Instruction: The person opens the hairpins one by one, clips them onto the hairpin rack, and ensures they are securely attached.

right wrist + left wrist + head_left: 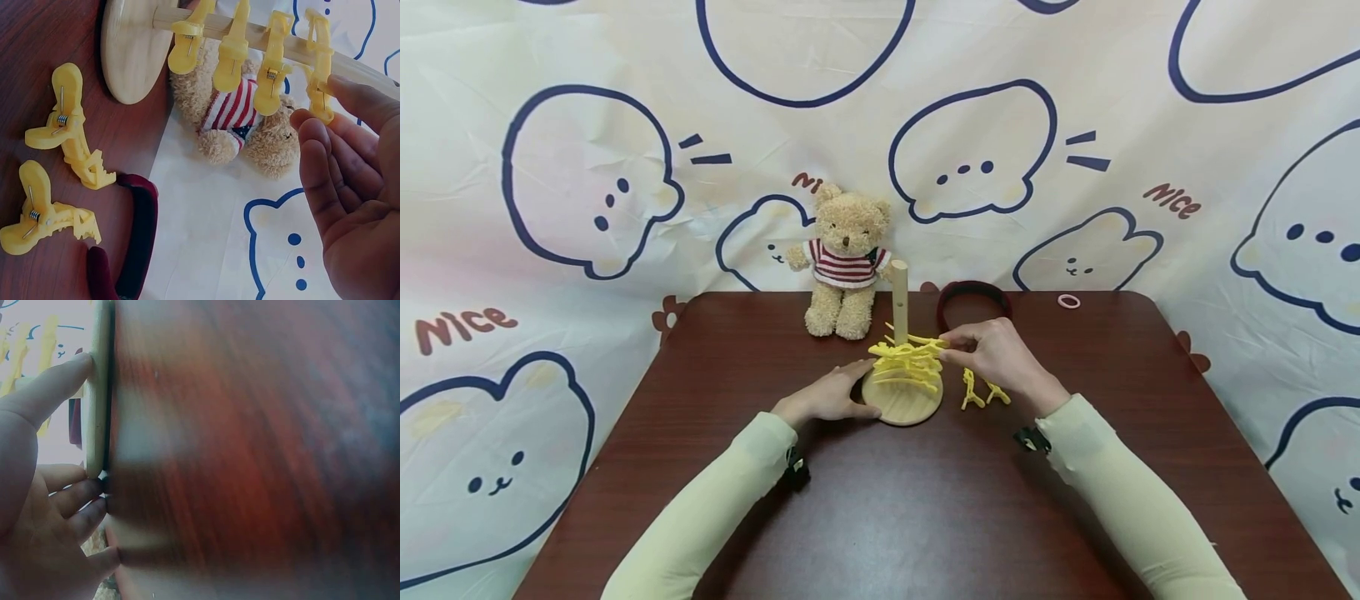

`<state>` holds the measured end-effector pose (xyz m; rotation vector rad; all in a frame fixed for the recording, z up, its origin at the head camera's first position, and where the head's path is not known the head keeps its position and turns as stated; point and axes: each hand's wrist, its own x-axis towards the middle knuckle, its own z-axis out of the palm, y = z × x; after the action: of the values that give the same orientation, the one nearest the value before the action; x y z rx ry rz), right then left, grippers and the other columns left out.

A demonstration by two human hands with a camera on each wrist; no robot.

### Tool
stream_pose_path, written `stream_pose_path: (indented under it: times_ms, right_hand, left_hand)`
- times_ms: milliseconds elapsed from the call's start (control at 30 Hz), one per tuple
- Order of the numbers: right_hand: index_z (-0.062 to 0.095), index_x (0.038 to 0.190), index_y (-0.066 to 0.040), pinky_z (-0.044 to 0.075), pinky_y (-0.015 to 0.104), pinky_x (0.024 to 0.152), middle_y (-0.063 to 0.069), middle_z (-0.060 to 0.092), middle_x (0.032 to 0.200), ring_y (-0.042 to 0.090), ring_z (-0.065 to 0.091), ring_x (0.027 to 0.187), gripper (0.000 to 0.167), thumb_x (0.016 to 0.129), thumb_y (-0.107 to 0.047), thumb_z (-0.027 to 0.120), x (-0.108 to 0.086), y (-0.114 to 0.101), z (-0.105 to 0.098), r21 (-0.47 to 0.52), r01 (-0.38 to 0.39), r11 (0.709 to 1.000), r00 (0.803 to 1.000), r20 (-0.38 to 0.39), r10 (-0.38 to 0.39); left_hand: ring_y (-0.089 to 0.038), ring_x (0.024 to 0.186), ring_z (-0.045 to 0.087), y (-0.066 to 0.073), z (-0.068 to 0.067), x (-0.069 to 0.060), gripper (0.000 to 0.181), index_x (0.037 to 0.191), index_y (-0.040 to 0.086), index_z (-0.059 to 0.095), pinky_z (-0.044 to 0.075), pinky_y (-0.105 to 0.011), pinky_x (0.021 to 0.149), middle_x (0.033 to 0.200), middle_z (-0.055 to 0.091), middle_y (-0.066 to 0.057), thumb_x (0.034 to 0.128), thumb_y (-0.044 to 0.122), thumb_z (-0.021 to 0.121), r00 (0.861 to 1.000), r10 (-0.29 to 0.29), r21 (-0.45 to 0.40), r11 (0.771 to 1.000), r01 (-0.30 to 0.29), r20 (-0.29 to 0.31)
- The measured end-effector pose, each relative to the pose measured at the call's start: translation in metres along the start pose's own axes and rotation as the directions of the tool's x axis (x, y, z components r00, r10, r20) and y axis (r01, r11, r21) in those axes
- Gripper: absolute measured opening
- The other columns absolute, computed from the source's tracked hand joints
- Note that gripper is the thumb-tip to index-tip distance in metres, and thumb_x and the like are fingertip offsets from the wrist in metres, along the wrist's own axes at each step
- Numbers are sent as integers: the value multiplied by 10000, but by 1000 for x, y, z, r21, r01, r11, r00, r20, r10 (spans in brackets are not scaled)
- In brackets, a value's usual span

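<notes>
Right hand (pixel 1000 357) pinches yellow clip (pixel 321 70), long axis crosswise to upright post (pixel 900 287), toward table's (pixel 880 508) far edge.
Left hand (pixel 829 393) spread against base's (pixel 910 412) left side.

This looks like a small staged corner, though whether in a home or a studio cannot be told. Creased cloth (pixel 973 46) printed with cartoon animals and "Nice" rises behind and on both sides of the wood-grain table (pixel 880 517), with a teddy bear (pixel 847 265) at the table's far edge.
</notes>
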<state>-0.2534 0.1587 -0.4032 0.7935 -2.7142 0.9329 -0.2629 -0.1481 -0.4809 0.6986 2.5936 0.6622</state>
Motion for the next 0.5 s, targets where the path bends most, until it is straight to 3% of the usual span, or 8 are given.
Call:
stream_pose_path:
  times_ms: [500]
  right_hand:
    - [804,1032,-155,514,245,591,-43,782,901,81,631,709,239,862,-323,795,3,-6,3,-7,-33,999,999,-1,33]
  left_hand:
    - [-316,1538,219,0,1,1,999,1602,84,208,151,-539,1257,1650,249,-156,869,525,724,1000,4,6,1000,-4,-8]
